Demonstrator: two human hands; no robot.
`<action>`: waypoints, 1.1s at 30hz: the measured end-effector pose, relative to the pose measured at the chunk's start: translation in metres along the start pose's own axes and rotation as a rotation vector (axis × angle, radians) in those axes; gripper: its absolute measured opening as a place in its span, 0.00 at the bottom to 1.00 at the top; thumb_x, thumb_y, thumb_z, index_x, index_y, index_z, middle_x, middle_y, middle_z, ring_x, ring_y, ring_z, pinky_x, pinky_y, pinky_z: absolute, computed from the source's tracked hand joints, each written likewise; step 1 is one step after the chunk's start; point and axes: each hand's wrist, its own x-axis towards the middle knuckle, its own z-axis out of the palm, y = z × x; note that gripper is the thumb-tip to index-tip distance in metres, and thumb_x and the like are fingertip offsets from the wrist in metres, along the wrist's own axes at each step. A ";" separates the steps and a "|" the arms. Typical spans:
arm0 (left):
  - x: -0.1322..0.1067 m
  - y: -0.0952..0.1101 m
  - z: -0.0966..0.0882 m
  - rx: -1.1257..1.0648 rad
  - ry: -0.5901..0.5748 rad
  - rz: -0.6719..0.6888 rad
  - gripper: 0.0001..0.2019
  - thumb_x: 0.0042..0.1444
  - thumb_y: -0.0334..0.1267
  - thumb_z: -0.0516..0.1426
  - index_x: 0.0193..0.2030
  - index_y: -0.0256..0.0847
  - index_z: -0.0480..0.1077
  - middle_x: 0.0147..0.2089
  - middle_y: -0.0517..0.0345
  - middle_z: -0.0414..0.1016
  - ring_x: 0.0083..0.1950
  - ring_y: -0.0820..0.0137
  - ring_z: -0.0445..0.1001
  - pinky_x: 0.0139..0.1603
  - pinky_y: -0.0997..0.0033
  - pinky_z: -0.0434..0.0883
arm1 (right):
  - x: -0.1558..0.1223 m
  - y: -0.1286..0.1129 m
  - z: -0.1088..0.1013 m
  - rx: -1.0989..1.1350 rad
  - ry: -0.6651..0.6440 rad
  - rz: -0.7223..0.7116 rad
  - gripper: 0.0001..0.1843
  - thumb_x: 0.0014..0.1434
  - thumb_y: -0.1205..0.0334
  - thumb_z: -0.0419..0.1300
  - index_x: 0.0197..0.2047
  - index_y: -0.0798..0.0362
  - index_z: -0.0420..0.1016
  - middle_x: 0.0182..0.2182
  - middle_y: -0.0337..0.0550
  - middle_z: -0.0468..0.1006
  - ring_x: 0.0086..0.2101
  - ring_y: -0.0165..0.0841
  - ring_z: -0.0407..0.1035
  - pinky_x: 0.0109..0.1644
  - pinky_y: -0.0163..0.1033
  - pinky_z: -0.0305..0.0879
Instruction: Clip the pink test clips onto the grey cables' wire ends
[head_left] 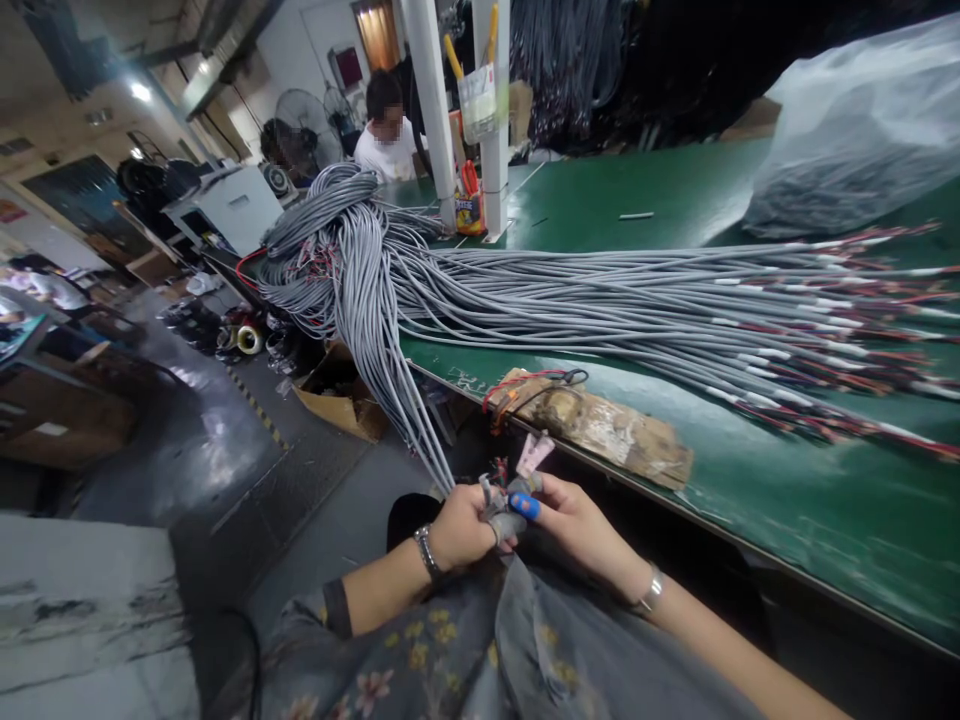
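Note:
My left hand [466,528] is closed around the lower ends of grey cables [429,440] that hang over the table edge from a large bundle. Grey wraps cover some of its fingertips. Right beside it, my right hand [574,515] is closed in a pinch, with a blue cover on its thumb. The fingertips of both hands meet, and what lies between them is too small to make out. A pale pink slip [534,455] sticks up just above the right fingers. Thin red wire ends show behind the hands.
Many grey cables [570,290] with stripped ends stretch along the green table [787,530]. A worn wooden block [607,425] sits at its near edge. Also there are a plastic bag [862,130], a post with tool holder [480,105], and a floor carton [341,395]. A person [386,130] sits beyond.

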 end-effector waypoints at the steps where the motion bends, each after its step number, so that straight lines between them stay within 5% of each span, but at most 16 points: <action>1: 0.000 0.002 0.000 -0.023 0.019 0.000 0.22 0.38 0.55 0.66 0.20 0.36 0.68 0.17 0.60 0.70 0.17 0.76 0.67 0.19 0.77 0.66 | -0.001 0.000 -0.001 0.002 0.029 -0.014 0.22 0.43 0.41 0.68 0.28 0.53 0.73 0.21 0.37 0.74 0.23 0.30 0.65 0.31 0.37 0.62; 12: -0.001 0.005 -0.002 -0.200 0.158 0.017 0.26 0.36 0.61 0.65 0.19 0.36 0.67 0.17 0.56 0.71 0.16 0.73 0.70 0.17 0.77 0.65 | 0.005 0.008 -0.014 0.362 0.164 0.100 0.28 0.42 0.34 0.65 0.31 0.53 0.77 0.27 0.43 0.75 0.26 0.31 0.66 0.30 0.37 0.65; 28: 0.009 0.014 0.011 -0.243 0.171 -0.007 0.24 0.35 0.57 0.66 0.20 0.36 0.65 0.16 0.59 0.70 0.14 0.75 0.68 0.15 0.78 0.63 | 0.021 -0.012 0.000 0.446 0.213 0.027 0.23 0.40 0.40 0.69 0.22 0.52 0.75 0.22 0.39 0.72 0.23 0.29 0.61 0.28 0.37 0.59; 33: 0.009 0.010 0.009 -0.220 0.179 -0.008 0.24 0.36 0.56 0.66 0.20 0.36 0.65 0.16 0.58 0.70 0.14 0.75 0.68 0.15 0.78 0.64 | 0.021 -0.009 -0.001 0.429 0.197 0.050 0.24 0.43 0.37 0.66 0.28 0.52 0.76 0.24 0.40 0.74 0.24 0.31 0.63 0.29 0.37 0.61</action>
